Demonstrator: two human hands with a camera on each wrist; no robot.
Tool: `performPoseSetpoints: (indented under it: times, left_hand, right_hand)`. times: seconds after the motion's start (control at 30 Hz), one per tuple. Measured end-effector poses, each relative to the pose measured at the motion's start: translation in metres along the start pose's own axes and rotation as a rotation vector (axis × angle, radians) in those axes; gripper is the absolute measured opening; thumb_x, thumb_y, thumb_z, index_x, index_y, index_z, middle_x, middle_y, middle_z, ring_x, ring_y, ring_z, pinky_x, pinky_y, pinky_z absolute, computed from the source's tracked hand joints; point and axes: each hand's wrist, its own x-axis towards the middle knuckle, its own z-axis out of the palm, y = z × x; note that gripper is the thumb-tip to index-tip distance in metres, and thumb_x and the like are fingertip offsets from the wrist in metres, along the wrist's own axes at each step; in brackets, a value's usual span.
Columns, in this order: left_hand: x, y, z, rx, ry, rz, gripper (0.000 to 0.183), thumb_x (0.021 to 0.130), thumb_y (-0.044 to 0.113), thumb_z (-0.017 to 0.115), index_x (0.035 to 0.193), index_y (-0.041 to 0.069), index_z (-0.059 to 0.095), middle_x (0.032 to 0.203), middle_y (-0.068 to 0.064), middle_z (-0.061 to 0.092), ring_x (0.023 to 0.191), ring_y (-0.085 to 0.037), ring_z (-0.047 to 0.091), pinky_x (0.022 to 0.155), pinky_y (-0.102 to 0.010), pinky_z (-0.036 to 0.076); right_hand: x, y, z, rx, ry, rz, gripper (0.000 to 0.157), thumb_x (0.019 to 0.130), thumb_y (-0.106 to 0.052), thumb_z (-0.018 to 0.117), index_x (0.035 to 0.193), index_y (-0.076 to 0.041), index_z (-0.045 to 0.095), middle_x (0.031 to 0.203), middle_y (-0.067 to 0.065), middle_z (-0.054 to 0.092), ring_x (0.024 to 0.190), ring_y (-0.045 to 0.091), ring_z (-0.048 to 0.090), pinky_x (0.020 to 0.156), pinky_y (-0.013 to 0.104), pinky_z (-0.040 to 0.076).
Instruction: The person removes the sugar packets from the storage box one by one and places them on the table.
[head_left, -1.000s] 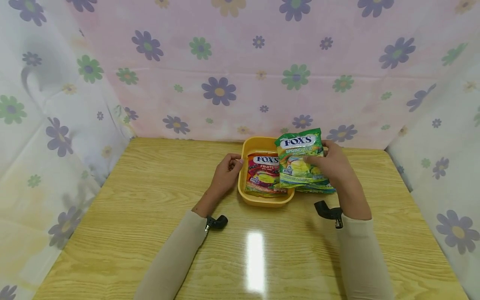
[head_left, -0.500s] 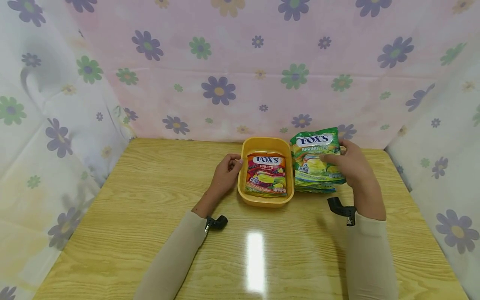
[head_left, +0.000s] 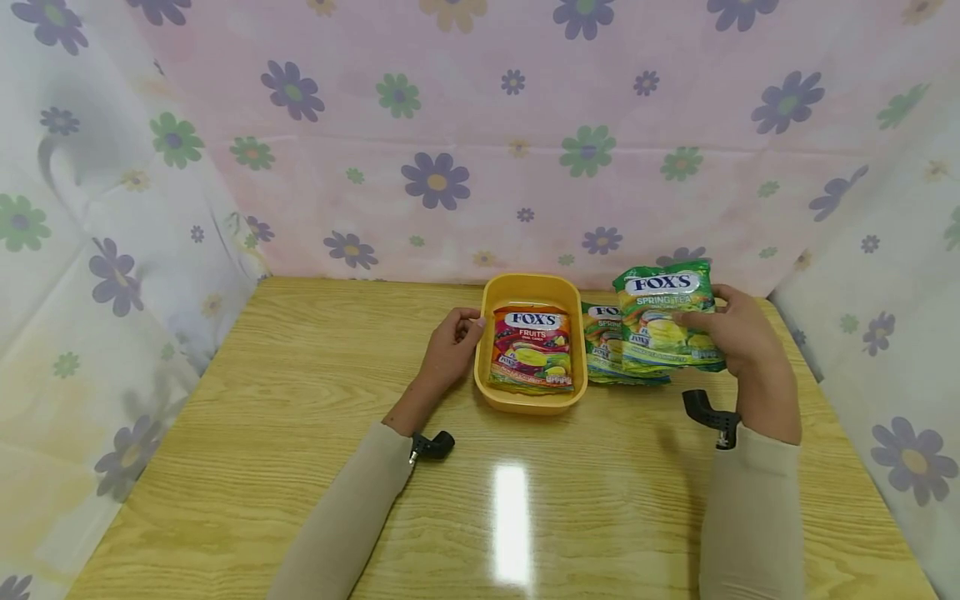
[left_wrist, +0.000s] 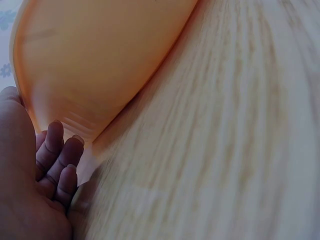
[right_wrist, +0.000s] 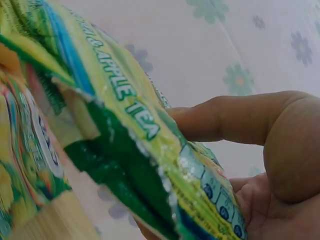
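A yellow plastic tray point(head_left: 530, 405) stands near the back of the table, with a red Fox's Fruits candy bag point(head_left: 531, 354) lying face up inside. My left hand point(head_left: 450, 348) grips the tray's left rim; in the left wrist view its thumb is at the edge and the other fingers curl by the outer wall point(left_wrist: 100, 65). To the right, my right hand point(head_left: 746, 329) holds a green Fox's Spring Tea candy bag point(head_left: 663, 337) by its right side, thumb on the front. Partly behind that bag lies another green Spring Tea bag point(head_left: 602, 354), beside the tray.
The wooden table point(head_left: 420, 508) runs back to a flowered cloth wall point(head_left: 480, 100), with similar cloth on both sides. Each wrist wears a black camera mount, one of them the left mount point(head_left: 433, 445).
My right hand has carried the green candy bag rightward, away from above the tray, uncovering the red bag and part of the other green bag. My left hand keeps its place on the rim.
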Motion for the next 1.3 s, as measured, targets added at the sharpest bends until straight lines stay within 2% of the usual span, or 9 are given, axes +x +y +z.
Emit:
performPoseSetpoints:
  times: [0.33,0.5,0.73,1.0,1.07,1.13,1.23,1.3]
  left_hand:
    - [0.000,-0.001,0.000,0.004,0.004,-0.005,0.038,0.111,0.041,0.057,0.134,0.011,0.062,0.101,-0.008,0.068,0.085,-0.020,0.058,0.077,-0.032,0.048]
    - [0.000,-0.002,0.001,0.010,0.006,-0.002,0.038,0.111,0.040,0.057,0.134,0.011,0.062,0.101,-0.008,0.067,0.085,-0.020,0.058,0.077,-0.031,0.047]
    - [0.001,-0.002,0.001,0.008,0.001,-0.004,0.037,0.112,0.038,0.057,0.135,0.010,0.062,0.102,-0.008,0.067,0.085,-0.020,0.058,0.077,-0.030,0.047]
    - [0.000,-0.001,0.001,0.012,0.002,-0.004,0.037,0.112,0.039,0.056,0.135,0.010,0.062,0.102,-0.008,0.067,0.086,-0.020,0.058,0.077,-0.031,0.047]
    - [0.000,-0.002,0.001,0.011,0.000,-0.002,0.038,0.112,0.039,0.056,0.135,0.010,0.061,0.101,-0.008,0.067,0.085,-0.020,0.058,0.077,-0.031,0.048]
    - [0.000,-0.001,0.001,0.012,0.000,0.001,0.037,0.112,0.039,0.056,0.135,0.010,0.062,0.102,-0.008,0.068,0.086,-0.020,0.058,0.077,-0.031,0.048]
    - [-0.001,-0.001,0.001,0.007,0.000,0.001,0.037,0.112,0.039,0.056,0.134,0.010,0.062,0.102,-0.008,0.067,0.086,-0.020,0.058,0.077,-0.032,0.047]
    - [-0.001,-0.001,0.001,0.004,0.000,0.002,0.037,0.112,0.039,0.056,0.134,0.011,0.062,0.102,-0.008,0.067,0.086,-0.021,0.058,0.077,-0.032,0.047]
  right_hand:
    - [-0.001,0.027,-0.030,-0.020,0.006,0.024,0.090,0.107,-0.030,0.065,0.167,0.005,0.007,0.086,-0.012,0.066,0.070,0.009,0.070,0.065,0.034,0.061]
    - [-0.001,0.039,-0.039,0.008,0.024,0.044,0.085,0.107,-0.028,0.066,0.165,0.004,0.012,0.086,-0.013,0.067,0.072,0.009,0.071,0.065,0.033,0.062]
    - [-0.002,0.058,-0.053,0.023,0.042,0.082,0.085,0.108,-0.022,0.065,0.166,0.005,0.010,0.088,-0.019,0.065,0.075,0.006,0.071,0.067,0.030,0.061]
    - [0.003,0.079,-0.062,-0.017,0.049,0.105,0.087,0.108,-0.029,0.065,0.164,0.010,0.011,0.087,-0.015,0.067,0.075,0.009,0.072,0.069,0.033,0.062]
    - [0.006,0.084,-0.064,-0.069,0.052,0.108,0.090,0.107,-0.031,0.065,0.164,0.011,0.010,0.097,-0.009,0.067,0.079,0.009,0.069,0.070,0.032,0.061]
    - [0.009,0.088,-0.064,-0.128,0.059,0.114,0.092,0.107,-0.034,0.065,0.164,0.011,0.009,0.114,0.007,0.065,0.086,0.013,0.067,0.072,0.031,0.059]
    - [0.011,0.092,-0.063,-0.220,0.076,0.113,0.095,0.107,-0.038,0.063,0.164,0.013,0.007,0.142,0.035,0.046,0.106,0.030,0.060,0.079,0.035,0.054]
    - [0.013,0.093,-0.061,-0.253,0.093,0.105,0.094,0.107,-0.039,0.061,0.163,0.013,0.007,0.153,0.044,0.032,0.118,0.044,0.054,0.085,0.042,0.051]
